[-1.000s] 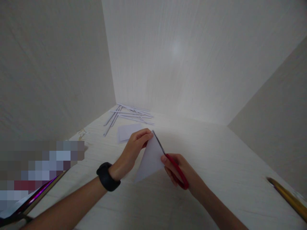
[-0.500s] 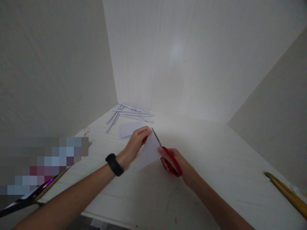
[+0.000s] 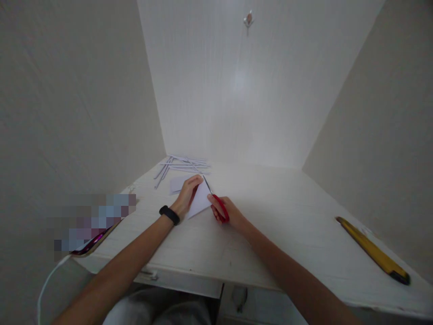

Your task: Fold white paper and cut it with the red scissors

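Note:
A white sheet of paper (image 3: 200, 201) is pinched at its upper edge by my left hand (image 3: 188, 193), which has a black band on the wrist. My right hand (image 3: 228, 212) grips red-handled scissors (image 3: 221, 208), its fingers through the loops. The blades lie along the right edge of the sheet, their tips close to my left fingertips. Behind my left hand, another piece of white paper (image 3: 176, 183) rests on the table, partly covered by the hand. Beyond it is a loose pile of thin white paper strips (image 3: 184, 163).
The white table (image 3: 270, 216) is enclosed by walls at the back and sides. A yellow cutter-like tool (image 3: 372, 249) lies at the right edge. At the left edge is a device with a blurred screen (image 3: 98, 234) and a white cable (image 3: 43, 286). A small hook (image 3: 248, 20) is on the back wall.
The camera view has shifted and shows more of the table's front and the wall hook. Both hands keep hold of the paper and scissors, with the blades still at the sheet's edge.

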### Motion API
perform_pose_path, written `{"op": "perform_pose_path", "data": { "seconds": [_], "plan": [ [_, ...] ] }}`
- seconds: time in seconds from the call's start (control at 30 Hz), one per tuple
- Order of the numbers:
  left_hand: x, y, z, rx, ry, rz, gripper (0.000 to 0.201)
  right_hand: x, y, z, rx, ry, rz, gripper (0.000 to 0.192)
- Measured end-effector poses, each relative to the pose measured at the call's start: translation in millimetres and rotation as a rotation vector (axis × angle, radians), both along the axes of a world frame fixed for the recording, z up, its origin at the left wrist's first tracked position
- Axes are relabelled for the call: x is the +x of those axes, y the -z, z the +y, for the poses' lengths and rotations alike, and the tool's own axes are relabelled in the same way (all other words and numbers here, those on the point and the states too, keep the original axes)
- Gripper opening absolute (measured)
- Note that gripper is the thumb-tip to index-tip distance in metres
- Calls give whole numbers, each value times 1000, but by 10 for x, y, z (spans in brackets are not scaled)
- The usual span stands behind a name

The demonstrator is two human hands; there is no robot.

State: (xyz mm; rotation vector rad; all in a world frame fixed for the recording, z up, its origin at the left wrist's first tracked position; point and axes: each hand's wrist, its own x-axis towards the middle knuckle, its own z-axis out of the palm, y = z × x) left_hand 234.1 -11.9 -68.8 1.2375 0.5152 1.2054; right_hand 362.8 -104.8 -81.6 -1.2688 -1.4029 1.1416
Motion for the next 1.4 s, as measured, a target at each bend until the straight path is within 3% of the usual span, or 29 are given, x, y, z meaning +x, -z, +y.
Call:
{"op": "perform_pose_path", "data": {
  "seconds": [0.67,1.07,1.4],
  "plan": [
    [-170,131,154,54,9,41,19,-63,56,101,52,17,-67,55],
    [-129,110,145,24,0,-39,18,-12,39,208,-18,-48,-15,55],
    [-113,158,117,28,65,18,17,49,101,241,-16,5,0,51]
  ]
}}
